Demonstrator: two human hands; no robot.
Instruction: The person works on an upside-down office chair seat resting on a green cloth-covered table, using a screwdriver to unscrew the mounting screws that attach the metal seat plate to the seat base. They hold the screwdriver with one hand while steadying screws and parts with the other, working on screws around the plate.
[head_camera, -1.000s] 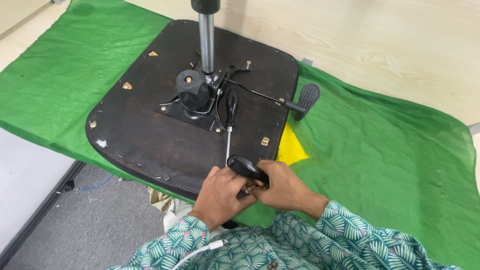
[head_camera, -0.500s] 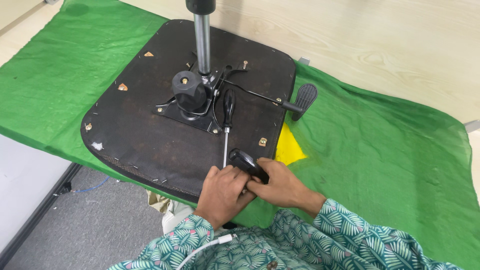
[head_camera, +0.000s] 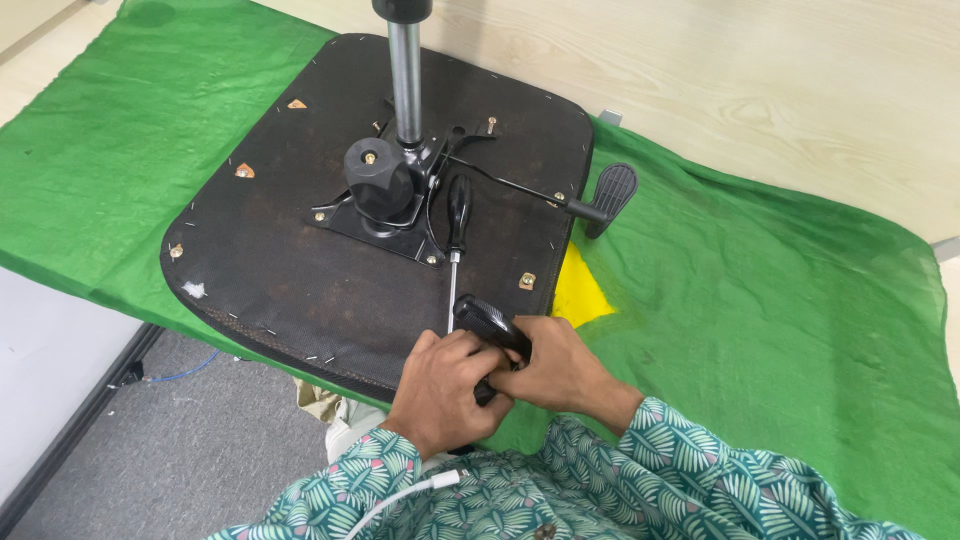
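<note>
An upturned black chair seat (head_camera: 290, 270) lies on a green cloth (head_camera: 790, 300). At the seat's near edge both hands close around a black ribbed handle (head_camera: 488, 322). My left hand (head_camera: 440, 388) grips it from the left and below, and my right hand (head_camera: 556, 375) holds it from the right. What the lower end of the handle meets is hidden by my fingers. A black-handled screwdriver (head_camera: 457, 215) lies on the seat just beyond the hands, with its shaft pointing toward them.
The seat mechanism with a round black knob (head_camera: 378, 178) and a metal column (head_camera: 406, 70) rises at the seat's middle. A lever with a ribbed paddle (head_camera: 612, 190) sticks out right. A yellow patch (head_camera: 580, 295), wooden tabletop (head_camera: 760, 90), and grey floor (head_camera: 150, 450) surround it.
Both hands stay closed on the black handle at the seat's near edge, and its top tilts slightly to the left. The screwdriver has not moved.
</note>
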